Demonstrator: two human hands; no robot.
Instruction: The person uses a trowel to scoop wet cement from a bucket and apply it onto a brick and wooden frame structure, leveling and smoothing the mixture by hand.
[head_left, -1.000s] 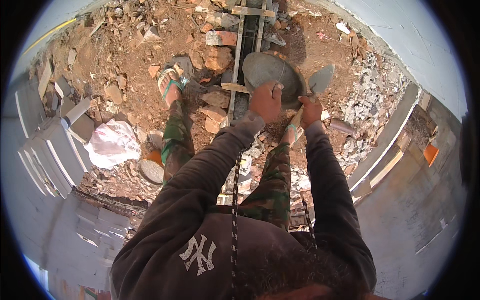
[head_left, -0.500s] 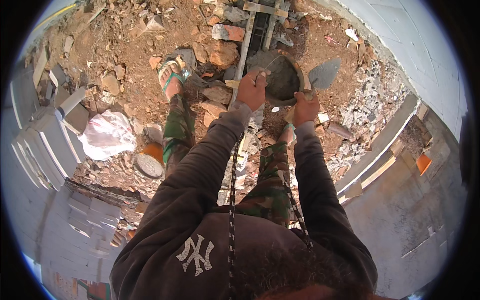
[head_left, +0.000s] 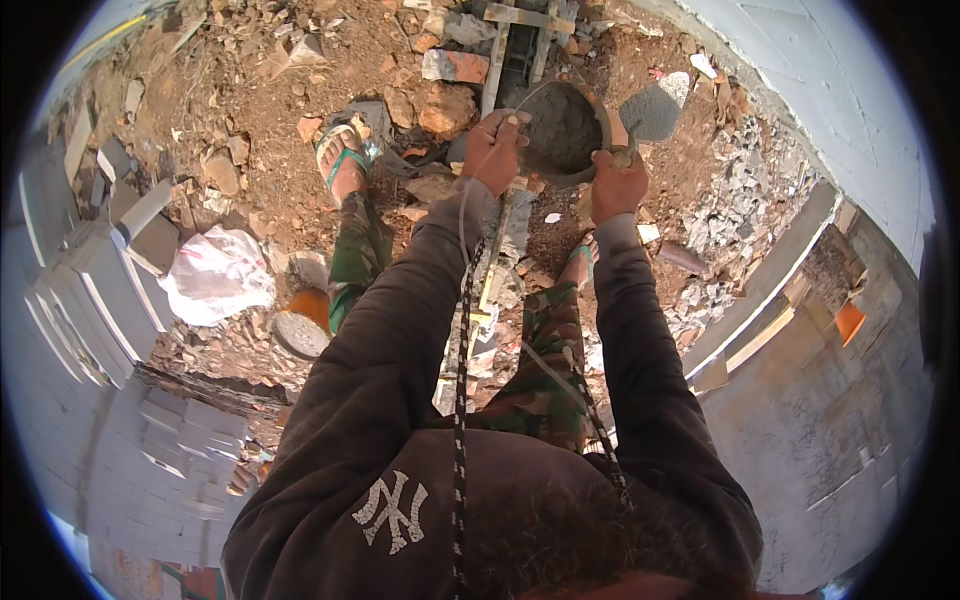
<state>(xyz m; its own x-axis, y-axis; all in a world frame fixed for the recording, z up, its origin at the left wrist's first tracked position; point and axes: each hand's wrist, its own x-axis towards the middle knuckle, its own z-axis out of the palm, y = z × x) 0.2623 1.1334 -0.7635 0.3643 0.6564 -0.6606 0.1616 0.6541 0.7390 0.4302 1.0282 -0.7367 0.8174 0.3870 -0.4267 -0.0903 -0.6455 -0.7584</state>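
A round bucket (head_left: 603,122) of wet grey mortar (head_left: 560,128) is in front of me, its opening facing up toward me. My left hand (head_left: 494,150) is closed on its left rim. My right hand (head_left: 618,187) is closed at the near right rim, with the handle of a trowel (head_left: 655,108) in the same grip. The trowel's mortar-smeared blade sticks out past the bucket on the right. A thin pale cord or wire (head_left: 464,205) runs by my left hand and down along my forearm. Just beyond the bucket stands a narrow wooden form (head_left: 497,62) with dark bars inside.
Stones (head_left: 447,108) and broken brick (head_left: 456,66) lie left of the form. My sandalled feet stand on rubble either side. A white plastic bag (head_left: 217,275) and an orange container (head_left: 308,308) sit at left. Grey rubble (head_left: 735,210) lines the right wall (head_left: 820,90).
Both hands and the bucket have shifted slightly away from me, the trowel with them. More of my right foot shows. The pale cord now hangs beside my left forearm.
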